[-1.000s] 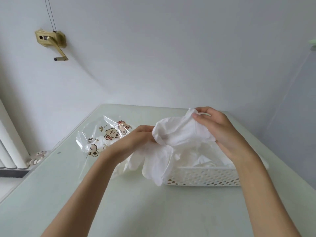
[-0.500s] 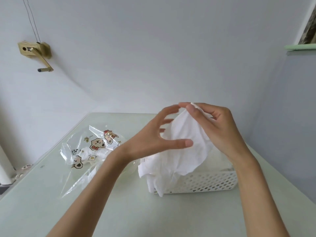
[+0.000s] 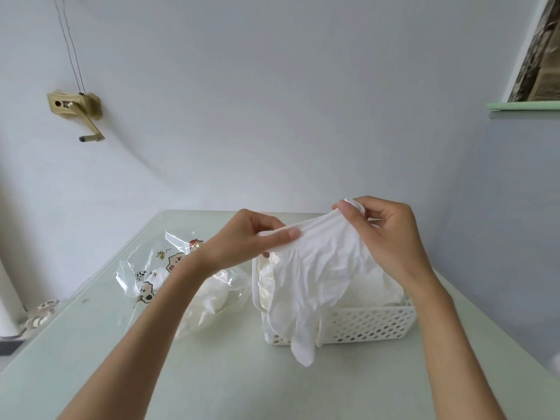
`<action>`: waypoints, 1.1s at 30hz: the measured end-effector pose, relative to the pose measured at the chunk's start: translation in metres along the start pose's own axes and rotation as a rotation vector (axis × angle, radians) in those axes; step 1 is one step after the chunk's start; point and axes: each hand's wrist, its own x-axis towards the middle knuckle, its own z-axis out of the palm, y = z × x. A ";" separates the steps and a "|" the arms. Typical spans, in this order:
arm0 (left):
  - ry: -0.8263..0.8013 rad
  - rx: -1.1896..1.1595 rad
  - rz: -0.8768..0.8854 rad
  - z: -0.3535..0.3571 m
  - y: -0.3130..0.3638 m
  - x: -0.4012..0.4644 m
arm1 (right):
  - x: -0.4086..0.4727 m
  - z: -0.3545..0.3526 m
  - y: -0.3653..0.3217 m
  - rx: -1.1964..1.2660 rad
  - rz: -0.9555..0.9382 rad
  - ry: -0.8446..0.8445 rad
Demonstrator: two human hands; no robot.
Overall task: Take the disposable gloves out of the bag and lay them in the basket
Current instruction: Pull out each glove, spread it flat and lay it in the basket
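Hands are stretching one white disposable glove (image 3: 315,277) by its cuff above the basket (image 3: 363,325): left hand (image 3: 251,241) is pinching the cuff's left end, right hand (image 3: 381,234) is pinching the right end slightly higher. Glove's long axis is hanging downward, fingertips dangling past the basket's near-left wall toward the tabletop (image 3: 212,374), so it likely needs shifting rightward and away before lowering. More gloves (image 3: 369,286) are lying inside the basket. Clear cartoon-printed bag (image 3: 169,277) is lying just left of the basket, white gloves apparently inside. Pale green tabletop is sitting in a plain white-walled corner, with a brass hand crank (image 3: 77,109) mounted on the wall.
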 end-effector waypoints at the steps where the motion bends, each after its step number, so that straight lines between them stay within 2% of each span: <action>1: 0.022 0.046 -0.008 -0.006 0.001 -0.003 | 0.001 0.004 -0.001 -0.047 -0.012 0.003; 4: 0.113 0.194 -0.005 -0.029 0.007 -0.021 | 0.002 0.023 -0.015 -0.088 -0.049 0.027; 8: 0.275 0.235 0.051 -0.059 0.014 -0.042 | 0.001 0.052 -0.037 0.080 -0.038 0.001; 11: 0.439 0.186 0.063 -0.063 0.020 -0.033 | 0.006 0.066 -0.041 0.211 0.075 -0.003; 13: 0.472 0.201 0.038 -0.056 0.013 -0.014 | 0.013 0.068 -0.028 0.225 0.184 0.007; 15: 0.443 0.287 -0.036 -0.042 -0.007 0.011 | 0.016 0.064 -0.005 0.149 0.263 0.018; 18: 0.352 0.515 -0.175 -0.004 -0.043 0.049 | 0.014 0.042 0.039 -0.101 0.366 0.007; 20: 0.287 0.598 -0.170 0.023 -0.056 0.068 | 0.009 0.023 0.063 -0.266 0.422 -0.001; 24: 0.207 0.612 -0.126 0.053 -0.061 0.097 | 0.002 -0.005 0.095 -0.491 0.453 0.052; 30: 0.221 0.656 -0.077 0.071 -0.070 0.120 | 0.002 -0.020 0.116 -0.742 0.398 0.043; 33: 0.306 0.643 -0.015 0.062 -0.069 0.113 | 0.004 -0.021 0.122 -0.775 0.390 0.016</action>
